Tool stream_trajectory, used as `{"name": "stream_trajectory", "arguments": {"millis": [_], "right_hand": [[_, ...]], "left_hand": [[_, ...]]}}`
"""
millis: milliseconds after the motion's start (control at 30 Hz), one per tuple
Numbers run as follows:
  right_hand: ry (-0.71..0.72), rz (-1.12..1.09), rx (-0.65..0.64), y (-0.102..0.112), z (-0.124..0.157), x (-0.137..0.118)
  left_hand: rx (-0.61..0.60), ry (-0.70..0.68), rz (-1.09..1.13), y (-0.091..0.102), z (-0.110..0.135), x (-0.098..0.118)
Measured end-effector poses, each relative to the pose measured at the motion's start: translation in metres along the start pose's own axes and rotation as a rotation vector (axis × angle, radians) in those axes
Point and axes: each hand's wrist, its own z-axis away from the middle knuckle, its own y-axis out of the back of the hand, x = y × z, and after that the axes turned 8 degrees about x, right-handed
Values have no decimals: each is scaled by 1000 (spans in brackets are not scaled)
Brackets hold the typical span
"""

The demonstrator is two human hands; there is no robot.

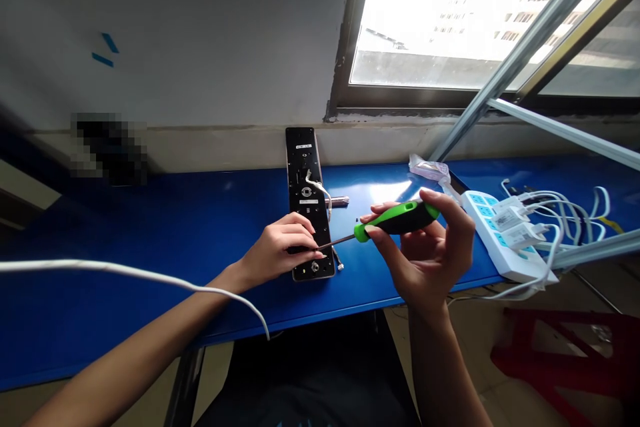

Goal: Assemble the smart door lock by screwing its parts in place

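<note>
Right hand (425, 247) grips a green-and-black screwdriver (395, 220), tip at the long black door-lock plate (303, 160), which the left hand (275, 250) holds down on the blue counter (75, 320).

A: Where does the light come from?
B: From the window (450, 13); outside looks almost white.
A: Is there glare?
B: Yes, on the blue table (380, 191). Its shape curves toward the picture edges.

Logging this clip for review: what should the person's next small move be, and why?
Probably set the tip of the green-and-black screwdriver squarely onto the lower end of the black lock panel: the right hand holds it angled there, while the left hand already steadies the panel on the blue bench.
</note>
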Motion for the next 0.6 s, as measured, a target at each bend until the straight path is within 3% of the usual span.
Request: {"name": "stream_trajectory", "arguments": {"millis": [200, 433, 600], "right_hand": [[-12, -38, -49, -8, 2, -1], [104, -51, -185, -22, 2, -10], [141, -12, -303, -25, 10, -12]], "left_hand": [[55, 195, 81, 4, 13, 8], [123, 195, 71, 2, 31, 8], [62, 131, 39, 8, 45, 3]]}}
